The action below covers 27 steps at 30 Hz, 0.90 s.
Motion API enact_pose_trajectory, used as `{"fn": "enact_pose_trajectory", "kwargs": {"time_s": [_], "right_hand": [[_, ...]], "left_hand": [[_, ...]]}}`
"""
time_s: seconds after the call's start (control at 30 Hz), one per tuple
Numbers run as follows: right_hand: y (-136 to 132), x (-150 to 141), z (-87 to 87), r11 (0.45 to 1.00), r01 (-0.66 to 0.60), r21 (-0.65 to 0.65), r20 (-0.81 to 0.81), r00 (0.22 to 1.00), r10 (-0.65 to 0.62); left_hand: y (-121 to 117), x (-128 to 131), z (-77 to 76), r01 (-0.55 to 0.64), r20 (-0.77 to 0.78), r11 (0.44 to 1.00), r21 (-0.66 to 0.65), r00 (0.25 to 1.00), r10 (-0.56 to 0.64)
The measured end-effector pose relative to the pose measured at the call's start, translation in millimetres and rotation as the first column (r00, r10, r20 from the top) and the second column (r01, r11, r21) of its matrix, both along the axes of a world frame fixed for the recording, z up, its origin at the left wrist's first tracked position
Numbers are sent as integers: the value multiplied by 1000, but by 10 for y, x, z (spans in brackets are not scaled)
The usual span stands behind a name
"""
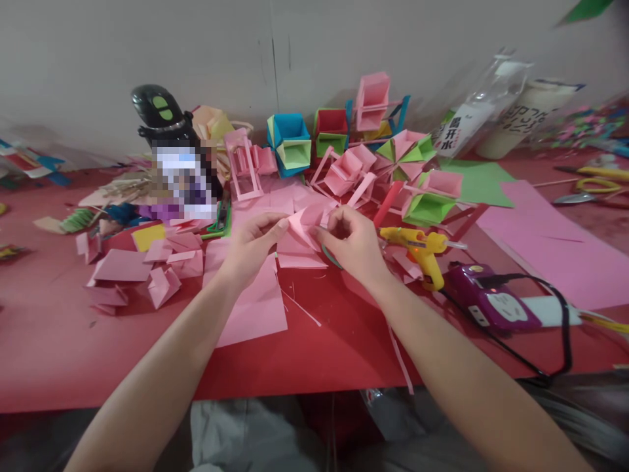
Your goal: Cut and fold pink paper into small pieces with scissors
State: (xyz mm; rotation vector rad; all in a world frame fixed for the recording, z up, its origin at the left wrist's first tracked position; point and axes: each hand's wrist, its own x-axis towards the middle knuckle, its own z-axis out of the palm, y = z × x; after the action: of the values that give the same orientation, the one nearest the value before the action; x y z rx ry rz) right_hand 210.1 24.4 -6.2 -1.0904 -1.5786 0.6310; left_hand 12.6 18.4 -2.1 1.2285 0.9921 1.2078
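Left hand (256,240), right hand (352,241) both pinching folded pink paper (301,227) — uneven tug could crumple it — stray rightward swing might knock hot-glue gun (417,245).

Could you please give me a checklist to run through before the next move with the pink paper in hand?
1. Left hand pinching the pink paper: ok, thumb on its edge.
2. Right hand gripping it: cannot tell, fingertips at the paper, grip partly hidden.
3. Glue gun well clear of right wrist: not ok, nozzle end close beside it.
4. Power box on: ok, red light showing.
5. Scissors away from hands: ok, far right.
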Motion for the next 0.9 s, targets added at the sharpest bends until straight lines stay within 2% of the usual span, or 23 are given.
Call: {"fn": "enact_pose_trajectory", "kwargs": {"time_s": [0.17,0.27,0.33,0.5,0.73,0.9], "right_hand": [[-59,-15,27,984,-150,97,238,963,124],[-75,-25,51,967,-233,103,303,933,193],[-83,-24,65,961,-266,81,299,926,231],[-101,-9,61,952,-306,24,266,920,289],[-133,4,101,913,-408,-7,321,864,388],[-140,17,133,914,-406,3,394,841,372]], "left_hand": [[-11,33,-2,3,-129,998,66,992,6],[-22,49,8,19,-162,999,43,987,-12],[-26,48,11,29,-121,1000,4,992,-29],[-29,27,19,111,103,986,-127,990,-98],[-16,33,-14,50,6,997,-57,999,-50],[-15,46,-13,97,68,989,-112,994,-90]]}}
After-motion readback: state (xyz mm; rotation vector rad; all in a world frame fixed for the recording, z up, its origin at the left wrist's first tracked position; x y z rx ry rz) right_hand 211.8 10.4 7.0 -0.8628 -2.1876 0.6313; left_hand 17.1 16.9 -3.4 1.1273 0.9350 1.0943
